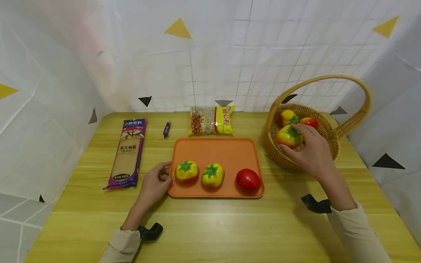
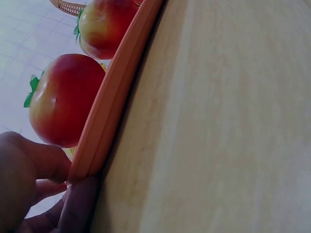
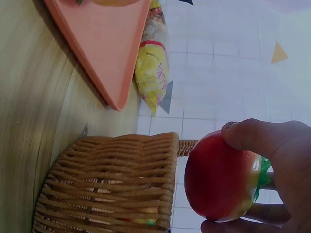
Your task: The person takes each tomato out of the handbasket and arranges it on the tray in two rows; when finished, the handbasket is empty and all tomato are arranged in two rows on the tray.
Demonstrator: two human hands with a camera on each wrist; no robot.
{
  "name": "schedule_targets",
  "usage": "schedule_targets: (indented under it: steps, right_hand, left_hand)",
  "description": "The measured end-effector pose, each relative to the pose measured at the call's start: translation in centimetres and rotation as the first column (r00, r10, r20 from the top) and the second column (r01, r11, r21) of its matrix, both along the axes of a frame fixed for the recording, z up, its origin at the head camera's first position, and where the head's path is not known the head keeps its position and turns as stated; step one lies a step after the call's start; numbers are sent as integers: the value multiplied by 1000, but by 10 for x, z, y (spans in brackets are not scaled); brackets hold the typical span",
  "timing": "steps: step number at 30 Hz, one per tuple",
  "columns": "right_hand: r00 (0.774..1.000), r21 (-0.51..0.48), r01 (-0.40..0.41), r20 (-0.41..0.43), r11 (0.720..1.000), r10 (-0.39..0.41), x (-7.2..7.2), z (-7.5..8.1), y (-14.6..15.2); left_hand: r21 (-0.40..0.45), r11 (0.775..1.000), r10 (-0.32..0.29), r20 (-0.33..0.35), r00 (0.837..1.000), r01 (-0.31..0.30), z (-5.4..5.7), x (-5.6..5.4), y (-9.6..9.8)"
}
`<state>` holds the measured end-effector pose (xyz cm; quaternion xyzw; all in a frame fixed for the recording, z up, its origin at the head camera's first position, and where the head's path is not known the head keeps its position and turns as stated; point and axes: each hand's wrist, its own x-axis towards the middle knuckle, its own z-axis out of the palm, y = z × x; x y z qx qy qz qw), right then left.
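Observation:
My right hand point(image 1: 314, 149) holds a red-and-yellow tomato point(image 1: 289, 136) with green leaves between thumb and fingers. In the right wrist view this tomato point(image 3: 218, 179) is above the rim of the wicker basket point(image 3: 107, 179). Two more tomatoes lie inside the basket, one yellow-red point(image 1: 288, 117) and one redder point(image 1: 310, 122). At the orange tray's point(image 1: 213, 149) left side, my left hand point(image 1: 154, 184) pinches the rim, thumb and fingers on either side of it. On the tray sit two leafy yellow-red tomatoes point(image 1: 186, 171) and, at the right, a red one point(image 1: 248, 179) showing no leaves.
A purple pack of pasta point(image 1: 128, 153) lies left of the tray, with a small purple-wrapped candy point(image 1: 167, 130) beyond. Behind the tray is a yellow-and-clear bag of pasta point(image 1: 211, 120). The basket's tall handle point(image 1: 345, 78) arches up at the right. White sheeting hangs behind the table.

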<state>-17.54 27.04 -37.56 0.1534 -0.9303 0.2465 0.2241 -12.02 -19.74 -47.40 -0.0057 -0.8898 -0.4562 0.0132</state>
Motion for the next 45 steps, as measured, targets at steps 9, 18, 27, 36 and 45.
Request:
schedule_targets:
  steps: [9,18,27,36,45]
  right_hand:
    - [1000,-17,-20,-15,1000,20,8,7,-11]
    - [997,-26,-62,-47,998,60,9,8,-21]
    - [993,-25,-98,-63,995,96,7,6,-35]
    - [992,-37,-128,-6,991,128,2,4,-49]
    - [985,-31,-162,51,986,164,-6,1,-62]
  left_hand:
    - [4,1000,-4,-6,1000,4,0,0,0]
    - [2,1000,4,0,1000,-4,1,0,0]
    - [4,1000,6,-12,1000,-6,0,1,0]
    - [1,1000,2,-17,1000,-2,-1,0,-1]
    - [-6,1000,10,-11,1000,-11,-1,-1,-1]
